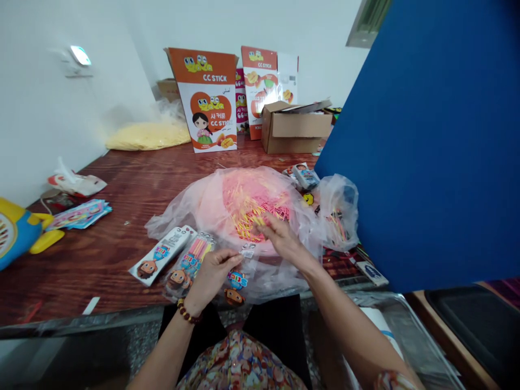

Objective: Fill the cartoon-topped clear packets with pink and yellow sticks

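Observation:
My left hand [215, 273], with a beaded bracelet on its wrist, pinches the top of a clear printed packet [236, 279]. A cartoon face shows on the packet, which hangs at the table's front edge. Over a large clear plastic bag [179, 203] of thin pink and yellow sticks [246, 211], my right hand [280, 235] has its fingers closed on a few yellow sticks [259, 221]. Left of my left hand lie a filled packet of coloured sticks [195, 254] and a white printed packet [162, 254].
Behind the bag stand orange-and-white cartons [211, 103] and an open brown box [298, 132]. A smaller clear bag [339, 211] and small boxes [305, 176] lie at right, beside a blue panel [430, 146]. Tissues [77, 181] and flat packets [81, 214] lie at left.

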Motion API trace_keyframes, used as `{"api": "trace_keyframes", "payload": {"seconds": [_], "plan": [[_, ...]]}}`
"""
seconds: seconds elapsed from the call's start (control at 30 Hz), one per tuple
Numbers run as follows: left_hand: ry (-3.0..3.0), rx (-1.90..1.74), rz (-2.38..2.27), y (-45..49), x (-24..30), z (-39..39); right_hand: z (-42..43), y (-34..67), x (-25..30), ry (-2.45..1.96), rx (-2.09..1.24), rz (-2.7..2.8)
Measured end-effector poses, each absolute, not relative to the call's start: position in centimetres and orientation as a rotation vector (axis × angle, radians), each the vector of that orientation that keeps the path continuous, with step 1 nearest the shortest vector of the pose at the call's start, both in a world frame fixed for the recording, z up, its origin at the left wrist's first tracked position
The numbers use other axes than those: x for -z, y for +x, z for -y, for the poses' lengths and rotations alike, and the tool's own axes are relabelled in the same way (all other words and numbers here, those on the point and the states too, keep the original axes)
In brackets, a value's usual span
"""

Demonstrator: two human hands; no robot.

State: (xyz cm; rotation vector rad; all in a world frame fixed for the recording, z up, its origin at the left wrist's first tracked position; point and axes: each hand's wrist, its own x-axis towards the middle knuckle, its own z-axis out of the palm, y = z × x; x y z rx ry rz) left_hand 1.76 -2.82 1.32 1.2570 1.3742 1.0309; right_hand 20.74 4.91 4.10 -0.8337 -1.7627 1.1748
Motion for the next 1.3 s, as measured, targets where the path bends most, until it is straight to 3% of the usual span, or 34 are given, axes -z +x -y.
{"api": "trace_keyframes", "payload": {"seconds": [0.13, 0.27, 1.0, 1.3], "plan": [[1.298, -1.035, -1.333, 1.7, -1.0, 3.0, -4.5, 19.6, -5.3, -0.617, -1.423, 1.183], [1.296, -1.028, -1.268, 1.9, -1.0, 3.1, -3.5, 17.8, -6.1, -0.482, -1.482, 0.969], [1.085, -1.224, -1.061, 3.0, -0.7, 2.2, -2.5, 18.4, -4.4, -0.768, -1.603, 1.387], [1.0, -1.335, -1.054, 3.8, -0.1, 2.2, -3.3, 18.6, -5.4, -0.778, -1.472, 1.468]]}}
